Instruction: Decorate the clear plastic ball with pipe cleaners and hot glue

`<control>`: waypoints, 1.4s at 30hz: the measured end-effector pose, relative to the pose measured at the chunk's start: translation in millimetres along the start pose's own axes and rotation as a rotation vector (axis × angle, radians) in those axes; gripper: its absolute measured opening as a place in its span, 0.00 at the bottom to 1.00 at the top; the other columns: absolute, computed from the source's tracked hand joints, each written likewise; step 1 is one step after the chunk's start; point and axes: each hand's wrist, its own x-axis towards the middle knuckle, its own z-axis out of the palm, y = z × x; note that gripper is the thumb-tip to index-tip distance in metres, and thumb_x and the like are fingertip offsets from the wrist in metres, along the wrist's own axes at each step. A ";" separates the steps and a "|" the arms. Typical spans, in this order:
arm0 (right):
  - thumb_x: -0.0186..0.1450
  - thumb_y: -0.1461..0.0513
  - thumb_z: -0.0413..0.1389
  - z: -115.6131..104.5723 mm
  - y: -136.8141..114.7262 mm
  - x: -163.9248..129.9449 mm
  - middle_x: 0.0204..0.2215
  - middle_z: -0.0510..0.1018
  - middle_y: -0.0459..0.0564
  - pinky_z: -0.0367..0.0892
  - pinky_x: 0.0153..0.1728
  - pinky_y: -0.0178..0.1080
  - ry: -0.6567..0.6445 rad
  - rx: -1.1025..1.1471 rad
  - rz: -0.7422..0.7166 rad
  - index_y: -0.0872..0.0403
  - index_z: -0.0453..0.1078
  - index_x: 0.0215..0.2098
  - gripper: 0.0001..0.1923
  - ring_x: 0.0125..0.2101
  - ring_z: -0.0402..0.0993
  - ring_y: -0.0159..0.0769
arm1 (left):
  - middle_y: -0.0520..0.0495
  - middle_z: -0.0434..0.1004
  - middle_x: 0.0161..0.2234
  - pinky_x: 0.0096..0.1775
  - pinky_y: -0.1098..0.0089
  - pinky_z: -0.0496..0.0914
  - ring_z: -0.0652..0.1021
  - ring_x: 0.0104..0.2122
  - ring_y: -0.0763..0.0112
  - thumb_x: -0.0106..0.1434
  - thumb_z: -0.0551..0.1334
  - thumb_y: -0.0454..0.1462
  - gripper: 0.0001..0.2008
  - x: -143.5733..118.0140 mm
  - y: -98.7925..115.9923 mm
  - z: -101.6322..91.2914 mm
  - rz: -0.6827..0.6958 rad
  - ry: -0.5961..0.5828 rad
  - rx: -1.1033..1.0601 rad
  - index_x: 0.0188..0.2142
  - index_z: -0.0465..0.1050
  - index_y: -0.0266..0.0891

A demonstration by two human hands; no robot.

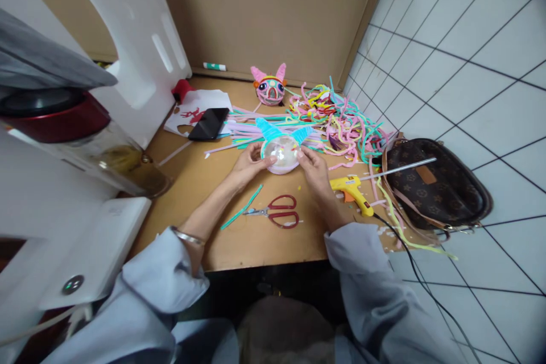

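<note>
Brown wooden desk (256,239) wedged in a corner: brown board panel behind, white tiled wall (460,40) on the right with dark grout lines. White moulded machine housing (136,40) crowds the left side, with a red-lidded glass jar (102,148) in front of it. Both hands hold a clear round shell (282,153), fuzzy turquoise ears on top and a pink rim, sitting mid-desk: left hand (249,163) cupped on its left side, right hand (311,168) on its right side, fingers curled against it. Behind it, a loose tangle of pipe cleaners (336,119) in pink, teal and yellow, fuzzy and bent every way, running to the right edge. A finished pink cat-like head (269,87) stands near the back wall. Black phone (209,123) lies flat on white paper. Red-handled scissors (279,213) just in front of the hands, a teal strand (243,206) beside them. Yellow glue gun (352,190) just right of the right hand, black cord over the front edge. Brown patterned bag (435,187) overhangs the right corner. Bare wood only along the front strip.
</note>
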 end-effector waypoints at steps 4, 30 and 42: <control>0.48 0.52 0.70 -5.3 -5.5 -1.0 0.41 0.83 0.48 0.68 0.58 0.50 -0.052 0.022 0.008 0.51 0.79 0.39 0.22 0.48 0.77 0.43 | 0.41 0.77 0.51 0.48 0.62 0.72 0.76 0.51 0.54 0.42 0.77 0.51 0.36 3.9 -4.6 -4.5 -0.050 -0.020 -0.049 0.48 0.71 0.38; 0.32 0.67 0.74 -0.3 -6.7 -5.5 0.45 0.81 0.49 0.69 0.58 0.51 -0.062 0.005 0.030 0.52 0.76 0.44 0.38 0.47 0.77 0.42 | 0.40 0.77 0.52 0.49 0.60 0.73 0.75 0.53 0.52 0.44 0.76 0.51 0.35 1.9 -1.4 -5.8 -0.031 -0.019 0.012 0.48 0.71 0.38; 0.44 0.54 0.73 -16.5 -11.9 -0.2 0.42 0.83 0.51 0.68 0.57 0.52 -0.093 0.015 0.080 0.52 0.78 0.41 0.27 0.48 0.77 0.44 | 0.37 0.68 0.61 0.59 0.53 0.68 0.74 0.57 0.51 0.40 0.79 0.39 0.41 8.3 3.4 -30.8 -0.016 -0.276 0.041 0.54 0.69 0.39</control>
